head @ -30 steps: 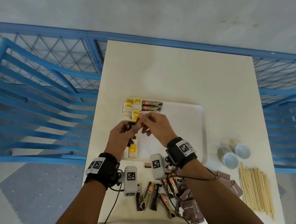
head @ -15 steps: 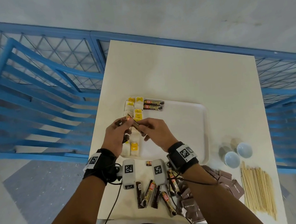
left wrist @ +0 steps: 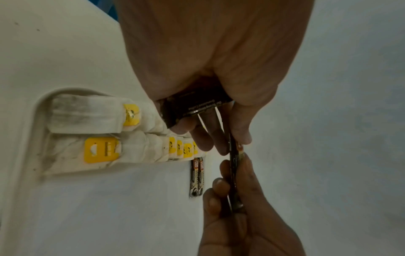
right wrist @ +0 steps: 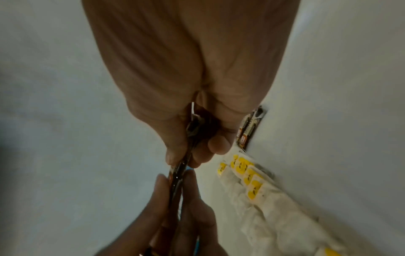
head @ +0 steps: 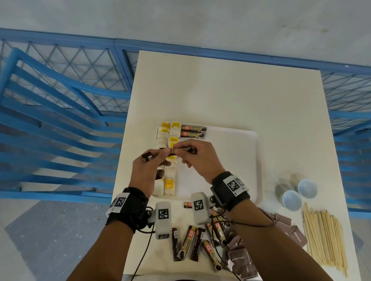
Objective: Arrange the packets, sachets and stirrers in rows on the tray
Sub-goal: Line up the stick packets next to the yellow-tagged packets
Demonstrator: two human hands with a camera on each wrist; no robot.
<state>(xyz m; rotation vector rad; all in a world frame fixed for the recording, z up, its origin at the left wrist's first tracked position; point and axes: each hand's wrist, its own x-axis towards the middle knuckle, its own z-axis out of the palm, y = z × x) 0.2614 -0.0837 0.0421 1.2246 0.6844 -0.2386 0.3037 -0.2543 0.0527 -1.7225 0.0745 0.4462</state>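
Your tray [head: 238, 158] lies bare to the right of the teabags [head: 169, 182]. Two sachets [head: 193, 131] block its far-left corner.

Both forearms reach forward, wrists strapped with camera bands; left hand [head: 145, 171] and right hand [head: 198, 156] raised side by side, fingertips meeting, each pinching one end of a dark stick sachet [head: 178, 150] between thumb and fingers.

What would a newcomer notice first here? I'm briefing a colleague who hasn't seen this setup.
Both hands, left hand and right hand, pinch one dark coffee stick above the white tray. Yellow-tagged tea bags line its left edge; wooden stirrers wait at the table's right.
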